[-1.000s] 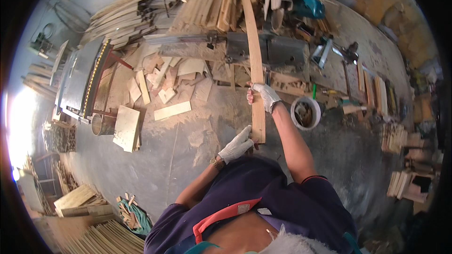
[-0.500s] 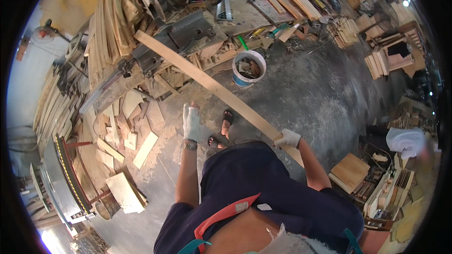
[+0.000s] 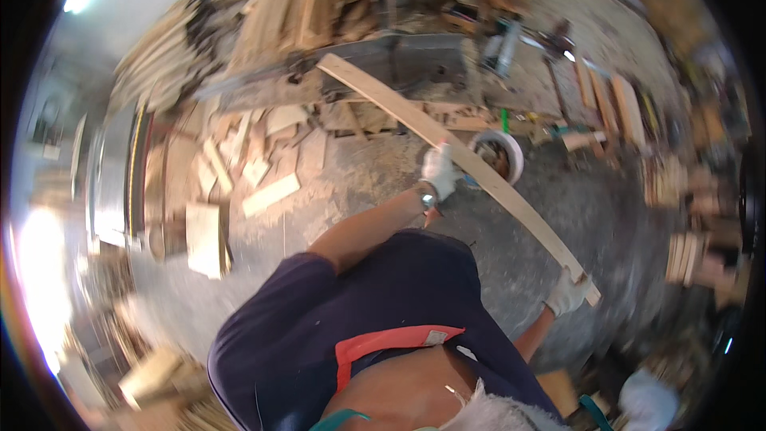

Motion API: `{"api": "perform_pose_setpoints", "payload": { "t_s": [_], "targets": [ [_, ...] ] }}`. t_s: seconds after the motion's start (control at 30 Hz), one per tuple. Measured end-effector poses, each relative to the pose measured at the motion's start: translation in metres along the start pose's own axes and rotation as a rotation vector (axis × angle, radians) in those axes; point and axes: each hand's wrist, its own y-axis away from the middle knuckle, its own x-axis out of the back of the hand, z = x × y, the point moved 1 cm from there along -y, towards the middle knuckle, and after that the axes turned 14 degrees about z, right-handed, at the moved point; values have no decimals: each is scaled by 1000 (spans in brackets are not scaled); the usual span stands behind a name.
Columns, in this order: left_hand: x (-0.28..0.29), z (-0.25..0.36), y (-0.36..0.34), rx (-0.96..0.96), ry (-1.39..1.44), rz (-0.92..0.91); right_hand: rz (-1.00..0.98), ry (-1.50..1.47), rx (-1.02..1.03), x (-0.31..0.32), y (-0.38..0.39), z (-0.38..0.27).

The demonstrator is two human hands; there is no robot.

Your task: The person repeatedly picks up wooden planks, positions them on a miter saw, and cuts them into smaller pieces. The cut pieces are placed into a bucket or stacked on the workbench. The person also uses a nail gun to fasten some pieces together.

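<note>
A long, narrow wooden plank (image 3: pixel 499 185) slants across the view in front of me, from far left to near right. Close to its near right end, my right hand (image 3: pixel 568 294) in a white work glove is closed around it. My left hand (image 3: pixel 440 172), also gloved and with a wristwatch (image 3: pixel 428 194) above the cuff, is at the plank's edge around the middle, apparently gripping it; its fingers are partly hidden and blurred. The plank's far end lies over a dark metal machine bed (image 3: pixel 367 54). Under the plank stands a white bucket (image 3: pixel 517 161) with scraps inside.
Wood offcuts (image 3: pixel 271 194) lie scattered on the floor at left. Beyond the machine, tall boards (image 3: pixel 295 4) are stacked. Tools, including a metal square (image 3: pixel 507 49), and wood strips (image 3: pixel 604 100) rest on a bench at far right. Wood pieces (image 3: pixel 681 257) are piled at right.
My left hand has moved from beside the plank to its middle. My view and body have turned, so the machine and bucket appear shifted to the right. My right hand still grips the near end.
</note>
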Motion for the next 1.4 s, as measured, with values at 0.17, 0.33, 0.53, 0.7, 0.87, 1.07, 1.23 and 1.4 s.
{"api": "perform_pose_setpoints", "payload": {
  "t_s": [0.17,0.33,0.53,0.7,0.87,1.07,1.23,1.4],
  "targets": [
    [-64,-2,-13,158,439,35,-633,-832,-1189,-142,-1,-70],
    [-86,16,-34,179,522,-84,-955,-1186,-893,-245,-14,-184],
    [-22,101,-64,-659,-857,61,-786,-1166,-987,-346,-60,-255],
    [59,166,-99,-1282,-1197,434,-867,-1084,-966,-413,-83,-288],
    [96,203,-157,-1327,-1350,502,-897,-1010,-938,-480,-70,-317],
    [108,236,-205,-1011,-998,607,-868,-987,-1039,-526,-49,-357],
    [128,247,-213,-1125,-1271,473,-787,-898,-1050,-539,-36,-369],
    [141,253,-218,-1247,-1308,384,-846,-975,-949,-545,-26,-361]
  ]
}}
